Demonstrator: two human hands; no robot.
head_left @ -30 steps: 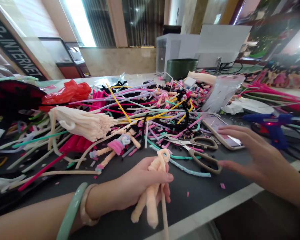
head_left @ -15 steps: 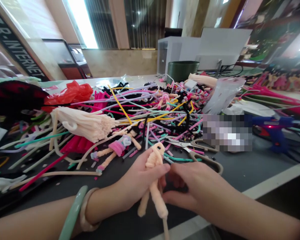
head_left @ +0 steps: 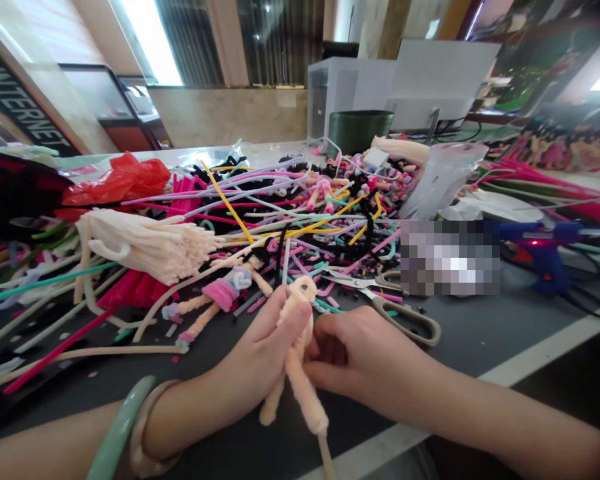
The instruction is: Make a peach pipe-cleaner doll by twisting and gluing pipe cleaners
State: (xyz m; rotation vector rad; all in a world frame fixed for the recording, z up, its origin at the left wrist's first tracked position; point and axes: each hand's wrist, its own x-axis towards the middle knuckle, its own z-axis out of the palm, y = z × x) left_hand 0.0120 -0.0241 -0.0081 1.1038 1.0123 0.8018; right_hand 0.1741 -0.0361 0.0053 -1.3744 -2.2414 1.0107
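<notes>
Peach chenille pipe-cleaner doll point(head_left: 297, 360) gripped in my curled left hand point(head_left: 253, 353) above the dark desk's point(head_left: 460, 333) near edge; right hand point(head_left: 355, 353) pressed closed against its side, pinch hidden. Wrapping apparently in progress; trailing strand point(head_left: 326, 460) seemingly needed tightening.

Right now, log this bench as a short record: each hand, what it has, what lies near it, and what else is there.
Left hand: grips a peach pipe-cleaner figure
Right hand: pressed against the figure's middle
Wrist: jade bangle on the left
Near the hands: beige-handled scissors, pink-wrapped pipe-cleaner doll
Rest: peach pipe-cleaner bundle, red plastic bag, blue hot glue gun, dark green bin
</notes>
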